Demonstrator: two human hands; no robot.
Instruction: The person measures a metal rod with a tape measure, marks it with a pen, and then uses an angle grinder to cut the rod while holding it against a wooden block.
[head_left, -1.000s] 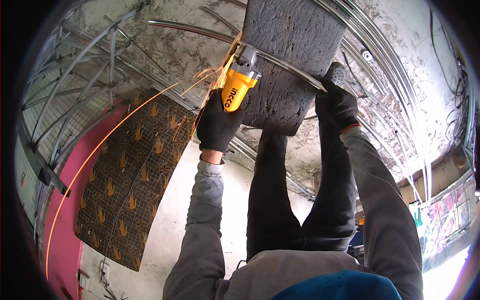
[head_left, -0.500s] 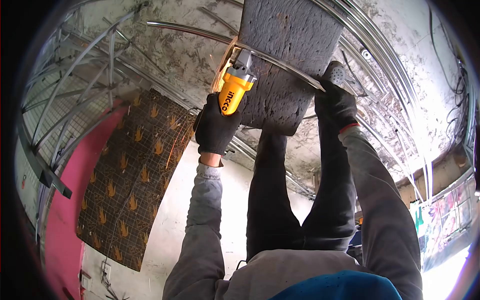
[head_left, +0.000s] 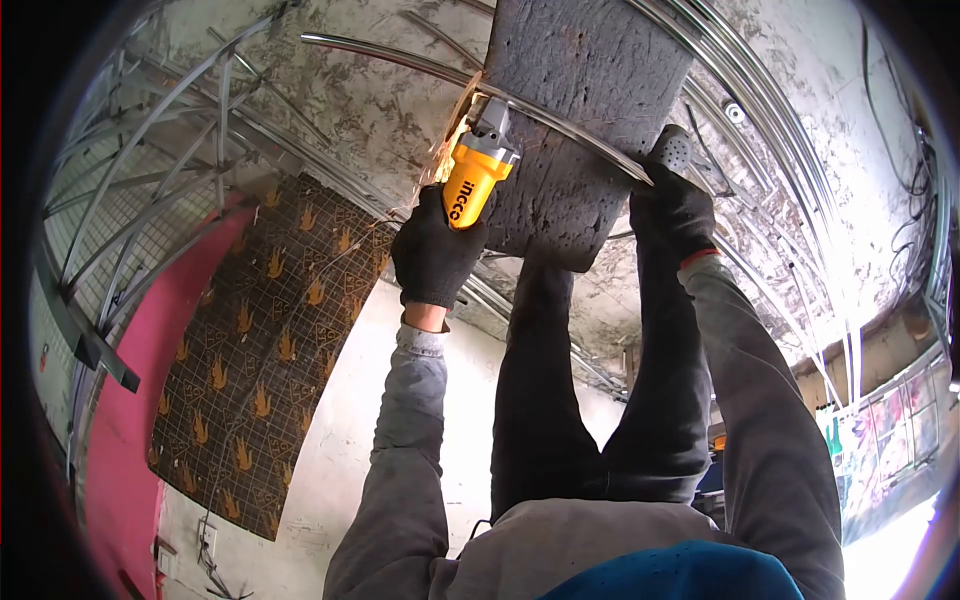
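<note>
My left hand (head_left: 437, 255), in a black glove, is closed around the yellow and grey body of an angle grinder (head_left: 478, 182). Its disc (head_left: 460, 112) stands edge-on against a thin, shiny metal tube (head_left: 570, 130), and orange sparks show along the disc. The tube lies across a dark, scarred board (head_left: 590, 70), its far end jutting out past the board's left edge. My right hand (head_left: 675, 212), also gloved in black, grips the tube's near end beside the board's right edge. A rounded grey shoe tip with holes (head_left: 674, 150) shows just beyond that hand.
Long bent metal tubes (head_left: 765, 100) lie on the stained floor (head_left: 370, 110) to the right. A curved metal frame (head_left: 140, 170) stands at the left, near a pink panel (head_left: 150, 350) and a dark patterned sheet (head_left: 265, 350). Cables (head_left: 905, 180) run along the right side.
The grinder and my left hand have shifted slightly to the right, along with the tube's far end. Sparks at the disc look brighter. My right hand has hardly moved.
</note>
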